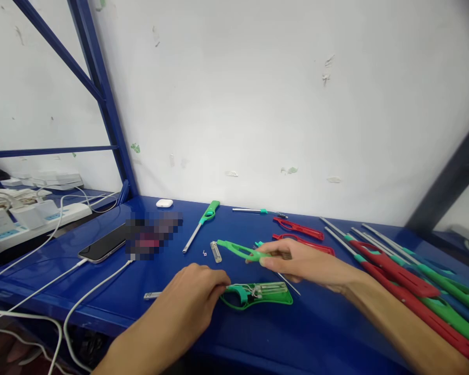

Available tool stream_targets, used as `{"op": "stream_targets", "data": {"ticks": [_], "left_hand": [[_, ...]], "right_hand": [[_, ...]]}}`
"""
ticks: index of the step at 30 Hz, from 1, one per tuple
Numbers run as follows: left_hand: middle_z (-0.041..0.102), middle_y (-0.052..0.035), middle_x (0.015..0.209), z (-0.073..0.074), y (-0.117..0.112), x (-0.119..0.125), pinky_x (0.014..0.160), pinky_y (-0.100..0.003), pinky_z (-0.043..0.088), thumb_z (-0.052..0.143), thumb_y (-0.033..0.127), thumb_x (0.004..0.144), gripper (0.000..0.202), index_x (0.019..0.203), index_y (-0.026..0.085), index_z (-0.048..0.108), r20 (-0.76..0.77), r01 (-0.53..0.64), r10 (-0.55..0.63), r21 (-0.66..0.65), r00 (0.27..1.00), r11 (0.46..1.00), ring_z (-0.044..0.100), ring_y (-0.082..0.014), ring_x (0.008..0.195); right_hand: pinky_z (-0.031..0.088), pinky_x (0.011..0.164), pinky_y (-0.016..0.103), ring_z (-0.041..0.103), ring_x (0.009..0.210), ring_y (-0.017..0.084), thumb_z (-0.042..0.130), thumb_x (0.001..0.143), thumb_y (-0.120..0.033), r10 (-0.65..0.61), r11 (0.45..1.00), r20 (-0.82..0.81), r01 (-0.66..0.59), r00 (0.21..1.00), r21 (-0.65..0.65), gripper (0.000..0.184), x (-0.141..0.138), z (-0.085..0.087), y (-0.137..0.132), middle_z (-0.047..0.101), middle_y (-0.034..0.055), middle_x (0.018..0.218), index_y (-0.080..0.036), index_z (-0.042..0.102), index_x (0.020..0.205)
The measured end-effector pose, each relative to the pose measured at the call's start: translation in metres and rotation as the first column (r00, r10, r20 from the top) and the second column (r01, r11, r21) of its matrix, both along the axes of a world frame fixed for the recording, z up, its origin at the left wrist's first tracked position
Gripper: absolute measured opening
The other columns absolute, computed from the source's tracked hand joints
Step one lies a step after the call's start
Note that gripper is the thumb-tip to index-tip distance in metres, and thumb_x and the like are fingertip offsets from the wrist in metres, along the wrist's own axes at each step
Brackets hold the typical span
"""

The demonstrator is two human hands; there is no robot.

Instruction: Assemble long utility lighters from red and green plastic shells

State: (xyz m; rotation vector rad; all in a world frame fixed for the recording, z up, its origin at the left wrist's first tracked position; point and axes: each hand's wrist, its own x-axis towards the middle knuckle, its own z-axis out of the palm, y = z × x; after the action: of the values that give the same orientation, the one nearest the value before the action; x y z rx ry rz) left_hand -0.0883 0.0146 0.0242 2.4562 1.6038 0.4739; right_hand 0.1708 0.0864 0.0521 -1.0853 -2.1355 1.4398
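Note:
My left hand (197,291) is closed round the neck of an opened utility lighter (271,298) lying near the table's front. Its green lower half-shell holds a clear fuel tank, a teal trigger and thin wires, and its metal tube pokes out left of my wrist. In my right hand (289,256), pinched between thumb and fingers, a loose green half-shell (238,251) hangs above and behind the opened lighter. Left of this shell lies a small clear fuel tank (216,252), with tiny white parts (205,253) beside it. My right fingers partly cover a teal part and a thin metal rod.
A whole green lighter (209,213) lies farther back. Two red half-shells (299,228) and a metal tube (250,210) sit behind my right hand. Several red, green and blue lighters (406,281) are piled right. Phones (109,242), white cables (101,286) and an earbud case (164,203) occupy the left.

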Motion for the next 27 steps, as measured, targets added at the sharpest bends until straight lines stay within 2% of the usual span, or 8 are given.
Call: {"op": "stream_targets", "data": {"ticks": [2, 5, 8, 11, 14, 17, 20, 27], "left_hand": [[0.078, 0.0010, 0.098, 0.006, 0.000, -0.008, 0.085, -0.034, 0.051, 0.051, 0.025, 0.101, 0.026, 0.104, 0.032, 0.076, 0.033, -0.022, 0.023, -0.020, 0.999, 1.000, 0.070, -0.0243, 0.096], [0.079, 0.0024, 0.103, 0.014, 0.003, -0.015, 0.088, -0.034, 0.052, 0.052, 0.029, 0.101, 0.025, 0.105, 0.032, 0.077, 0.095, -0.076, 0.074, 0.014, 0.993, 0.997, 0.071, -0.0239, 0.099], [0.075, -0.0014, 0.119, 0.016, 0.008, -0.018, 0.094, -0.036, 0.052, 0.054, 0.029, 0.099, 0.030, 0.126, 0.029, 0.069, 0.167, -0.150, 0.131, 0.110, 0.977, 0.983, 0.070, -0.0249, 0.106], [0.068, -0.0051, 0.134, 0.016, 0.011, -0.018, 0.100, -0.038, 0.050, 0.057, 0.030, 0.098, 0.040, 0.138, 0.027, 0.061, 0.165, -0.125, 0.105, 0.114, 0.981, 0.986, 0.065, -0.0269, 0.118], [0.075, -0.0028, 0.118, 0.018, 0.011, -0.017, 0.093, -0.033, 0.051, 0.056, 0.029, 0.100, 0.026, 0.120, 0.028, 0.073, 0.121, -0.043, 0.039, 0.033, 0.992, 0.999, 0.069, -0.0240, 0.107], [0.077, -0.0007, 0.103, 0.021, 0.008, -0.016, 0.085, -0.029, 0.050, 0.059, 0.025, 0.099, 0.019, 0.104, 0.029, 0.077, 0.069, -0.005, 0.006, -0.019, 0.998, 1.000, 0.071, -0.0218, 0.095], [0.076, -0.0007, 0.103, 0.018, 0.005, -0.016, 0.088, -0.031, 0.049, 0.069, 0.022, 0.093, 0.016, 0.105, 0.030, 0.077, 0.019, -0.021, 0.022, -0.044, 1.000, 0.999, 0.069, -0.0233, 0.099], [0.072, -0.0013, 0.108, -0.001, 0.008, -0.022, 0.093, -0.034, 0.048, 0.071, 0.022, 0.093, 0.020, 0.110, 0.030, 0.073, 0.031, 0.020, -0.019, -0.061, 0.999, 0.998, 0.064, -0.0234, 0.106]], "right_hand": [[0.047, 0.068, 0.028, 0.059, 0.082, 0.019, 0.069, 0.087, -0.060, -0.022, 0.992, 0.051, 0.016, 0.998, 0.121, 0.050, 0.000, 0.000, 0.000, 0.068, 0.0045, 0.103, -0.027, 0.073, 0.124], [0.049, 0.088, 0.036, 0.064, 0.102, 0.025, 0.068, 0.089, -0.058, -0.059, 0.970, 0.075, 0.039, 0.995, 0.241, 0.049, 0.000, 0.001, 0.000, 0.071, 0.0057, 0.116, -0.028, 0.070, 0.127], [0.050, 0.078, 0.033, 0.066, 0.090, 0.023, 0.074, 0.085, -0.055, -0.015, 0.979, 0.117, -0.009, 0.993, 0.201, 0.051, 0.000, 0.002, 0.000, 0.072, 0.0035, 0.104, -0.029, 0.064, 0.129], [0.048, 0.070, 0.029, 0.065, 0.085, 0.021, 0.076, 0.084, -0.053, 0.025, 0.983, 0.135, -0.049, 0.991, 0.175, 0.048, -0.001, 0.004, -0.002, 0.070, 0.0017, 0.098, -0.029, 0.064, 0.123], [0.046, 0.067, 0.027, 0.065, 0.083, 0.020, 0.073, 0.088, -0.048, 0.058, 0.981, 0.138, -0.082, 0.989, 0.174, 0.038, -0.003, 0.006, -0.006, 0.069, 0.0007, 0.096, -0.029, 0.065, 0.119], [0.045, 0.071, 0.027, 0.062, 0.087, 0.019, 0.077, 0.085, -0.040, 0.063, 0.954, 0.172, -0.110, 0.983, 0.279, 0.030, -0.005, 0.006, -0.009, 0.068, -0.0007, 0.098, -0.027, 0.068, 0.110], [0.044, 0.079, 0.028, 0.060, 0.093, 0.019, 0.083, 0.078, -0.040, 0.061, 0.915, 0.239, -0.150, 0.969, 0.374, 0.034, -0.005, 0.003, -0.009, 0.066, -0.0013, 0.103, -0.028, 0.070, 0.106], [0.043, 0.077, 0.028, 0.059, 0.094, 0.020, 0.090, 0.068, -0.045, 0.045, 0.919, 0.336, -0.170, 0.941, 0.355, 0.043, -0.009, -0.007, -0.007, 0.066, -0.0018, 0.101, -0.031, 0.073, 0.105]]}}
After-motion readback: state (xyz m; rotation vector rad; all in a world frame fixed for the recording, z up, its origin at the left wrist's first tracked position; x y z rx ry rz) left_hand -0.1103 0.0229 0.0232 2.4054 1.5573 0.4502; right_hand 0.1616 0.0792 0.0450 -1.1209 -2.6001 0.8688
